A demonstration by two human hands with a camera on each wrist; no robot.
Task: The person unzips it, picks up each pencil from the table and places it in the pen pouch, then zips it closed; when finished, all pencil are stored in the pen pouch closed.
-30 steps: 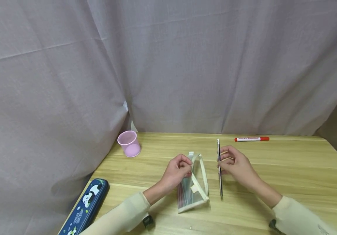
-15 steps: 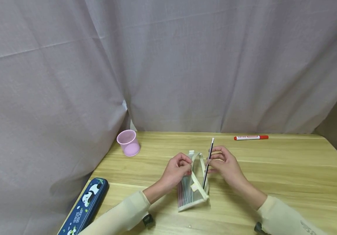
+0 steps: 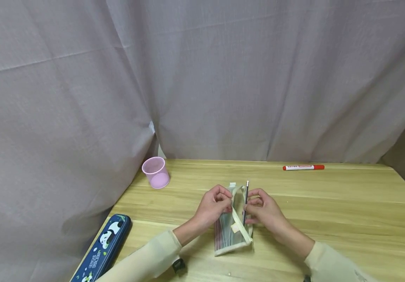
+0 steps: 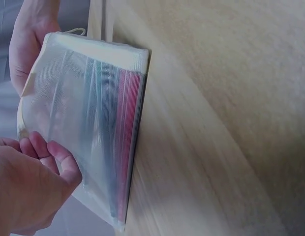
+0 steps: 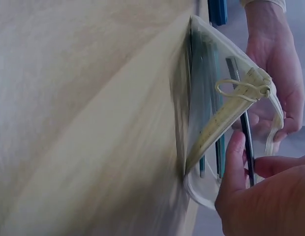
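A see-through mesh pencil pouch (image 3: 228, 239) with cream zip edging stands gaping on the table, several pencils (image 4: 127, 113) inside it. My left hand (image 3: 214, 205) pinches the near side of its zip edge. Between thumb and fingers, my right hand (image 3: 266, 212) holds a dark pencil (image 3: 246, 192) with a white tip pointing up and away. In the right wrist view the lower part of that pencil (image 5: 248, 132) reaches through the pouch's opening, behind the zip edge. A cord loop (image 5: 236, 88) hangs at the zip's end.
A red and white marker (image 3: 303, 167) lies near the back edge of the wooden table (image 3: 347, 219). At the back left stands a pink cup (image 3: 158, 178). A dark blue panda pencil case (image 3: 105, 241) lies at the left edge. Grey cloth (image 3: 209, 86) hangs behind.
My right hand has brought the pencil leftward from beside the pouch and lowered it into the opening. My left hand has stayed at the zip edge.
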